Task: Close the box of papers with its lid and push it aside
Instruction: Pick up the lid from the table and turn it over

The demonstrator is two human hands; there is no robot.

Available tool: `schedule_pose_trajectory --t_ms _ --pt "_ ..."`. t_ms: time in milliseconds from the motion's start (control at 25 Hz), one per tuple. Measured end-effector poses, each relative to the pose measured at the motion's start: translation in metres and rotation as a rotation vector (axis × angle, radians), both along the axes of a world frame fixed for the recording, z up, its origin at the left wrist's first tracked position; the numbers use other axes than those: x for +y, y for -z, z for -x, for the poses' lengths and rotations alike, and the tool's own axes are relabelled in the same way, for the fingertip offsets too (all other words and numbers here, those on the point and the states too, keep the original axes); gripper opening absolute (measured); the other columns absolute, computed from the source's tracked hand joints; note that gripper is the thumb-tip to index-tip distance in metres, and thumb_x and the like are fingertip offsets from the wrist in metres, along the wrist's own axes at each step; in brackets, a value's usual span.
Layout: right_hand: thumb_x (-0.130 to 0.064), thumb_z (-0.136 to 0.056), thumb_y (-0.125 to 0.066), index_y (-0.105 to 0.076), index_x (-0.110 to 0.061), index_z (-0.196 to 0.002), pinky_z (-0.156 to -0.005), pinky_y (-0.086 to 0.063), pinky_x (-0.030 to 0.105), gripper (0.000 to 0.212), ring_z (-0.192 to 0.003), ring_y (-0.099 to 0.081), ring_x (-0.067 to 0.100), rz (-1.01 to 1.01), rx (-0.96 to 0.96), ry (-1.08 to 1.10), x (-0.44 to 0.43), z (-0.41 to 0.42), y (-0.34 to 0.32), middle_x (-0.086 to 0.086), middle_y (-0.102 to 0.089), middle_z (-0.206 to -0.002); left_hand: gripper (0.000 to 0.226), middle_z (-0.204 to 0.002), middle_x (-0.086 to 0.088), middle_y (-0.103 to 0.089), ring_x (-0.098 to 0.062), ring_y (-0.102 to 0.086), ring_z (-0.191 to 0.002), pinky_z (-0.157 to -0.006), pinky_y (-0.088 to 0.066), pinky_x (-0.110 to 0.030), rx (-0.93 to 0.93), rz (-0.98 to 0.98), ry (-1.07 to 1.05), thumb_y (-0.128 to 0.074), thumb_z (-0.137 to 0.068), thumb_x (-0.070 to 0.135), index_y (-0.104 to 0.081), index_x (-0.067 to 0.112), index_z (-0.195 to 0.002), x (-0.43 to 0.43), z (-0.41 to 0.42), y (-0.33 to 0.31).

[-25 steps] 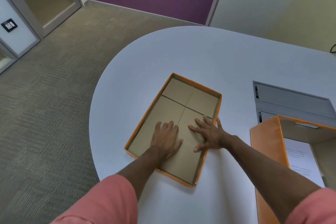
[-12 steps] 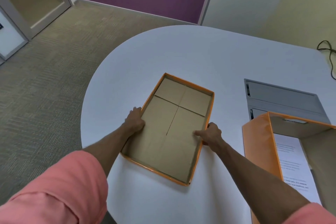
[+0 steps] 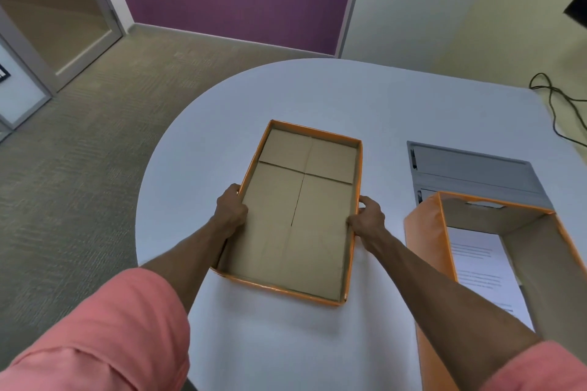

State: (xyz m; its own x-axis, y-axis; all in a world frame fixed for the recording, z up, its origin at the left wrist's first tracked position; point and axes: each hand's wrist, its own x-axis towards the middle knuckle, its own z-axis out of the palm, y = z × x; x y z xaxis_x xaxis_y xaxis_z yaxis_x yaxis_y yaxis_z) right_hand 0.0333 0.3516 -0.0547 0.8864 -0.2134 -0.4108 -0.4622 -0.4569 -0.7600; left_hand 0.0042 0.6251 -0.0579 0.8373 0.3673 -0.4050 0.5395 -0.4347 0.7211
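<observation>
The orange lid lies upside down in the middle of the white table, its brown cardboard inside facing up. My left hand grips its left rim and my right hand grips its right rim. The open orange box stands at the right, and printed papers show inside it. The box is partly cut off by the frame's right and bottom edges.
A grey rectangular panel is set into the table behind the box. A black cable trails over the far right of the table. The table's rounded edge curves at the left, with carpet below.
Both hands moved from lying flat inside the lid out to its left and right rims and closed on them. The lid now looks squarer to me.
</observation>
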Motion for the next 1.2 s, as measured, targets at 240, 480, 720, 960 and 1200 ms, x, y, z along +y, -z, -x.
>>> schedule_pose_trajectory --t_ms 240,480,720,960,1200 --pt "0.013 -0.083 -0.041 -0.060 0.006 -0.109 -0.070 -0.048 0.033 0.033 -0.084 -0.059 0.028 0.166 -0.165 -0.039 -0.039 -0.009 -0.063 0.024 -0.066 -0.108 0.037 -0.121 -0.018 -0.058 -0.030 -0.057 -0.104 -0.088 -0.051 -0.040 -0.120 0.021 0.029 -0.045 -0.087 -0.009 -0.051 0.001 -0.122 -0.040 0.004 -0.059" --pt "0.013 -0.082 -0.050 -0.066 0.006 -0.099 -0.077 -0.057 0.041 0.025 -0.089 -0.066 0.035 0.179 -0.275 -0.036 -0.108 -0.001 -0.112 0.024 -0.070 -0.099 0.035 -0.123 -0.018 -0.058 -0.033 -0.058 -0.111 -0.095 -0.052 -0.043 -0.179 0.057 0.027 -0.047 -0.089 -0.006 -0.052 0.001 -0.123 -0.103 0.021 -0.109" --pt "0.011 -0.082 -0.052 -0.068 0.006 -0.095 -0.076 -0.057 0.038 0.021 -0.082 -0.067 0.032 0.122 -0.289 -0.029 -0.188 0.034 -0.127 0.024 -0.072 -0.096 0.032 -0.118 -0.016 -0.059 -0.026 -0.057 -0.099 -0.086 -0.051 -0.037 -0.191 0.106 0.030 -0.051 -0.090 0.002 -0.052 0.003 -0.122 -0.173 0.052 -0.142" --pt "0.014 -0.083 -0.051 -0.071 0.000 -0.102 -0.083 -0.059 0.049 0.030 -0.093 -0.068 0.035 -0.001 -0.266 -0.049 -0.251 0.076 -0.121 0.019 -0.073 -0.101 0.035 -0.117 -0.016 -0.061 -0.029 -0.060 -0.107 -0.093 -0.052 -0.041 -0.237 0.139 0.056 -0.053 -0.089 0.004 -0.055 0.001 -0.124 -0.230 0.085 -0.164" --pt "0.013 -0.086 -0.054 -0.066 0.003 -0.106 -0.089 -0.055 0.054 0.026 -0.100 -0.066 0.039 -0.092 -0.178 -0.028 -0.279 0.104 -0.095 0.023 -0.070 -0.105 0.027 -0.098 -0.011 -0.068 -0.025 -0.068 -0.089 -0.078 -0.059 -0.039 -0.352 0.230 -0.111 -0.065 -0.081 0.012 -0.066 0.007 -0.107 -0.266 0.105 -0.183"
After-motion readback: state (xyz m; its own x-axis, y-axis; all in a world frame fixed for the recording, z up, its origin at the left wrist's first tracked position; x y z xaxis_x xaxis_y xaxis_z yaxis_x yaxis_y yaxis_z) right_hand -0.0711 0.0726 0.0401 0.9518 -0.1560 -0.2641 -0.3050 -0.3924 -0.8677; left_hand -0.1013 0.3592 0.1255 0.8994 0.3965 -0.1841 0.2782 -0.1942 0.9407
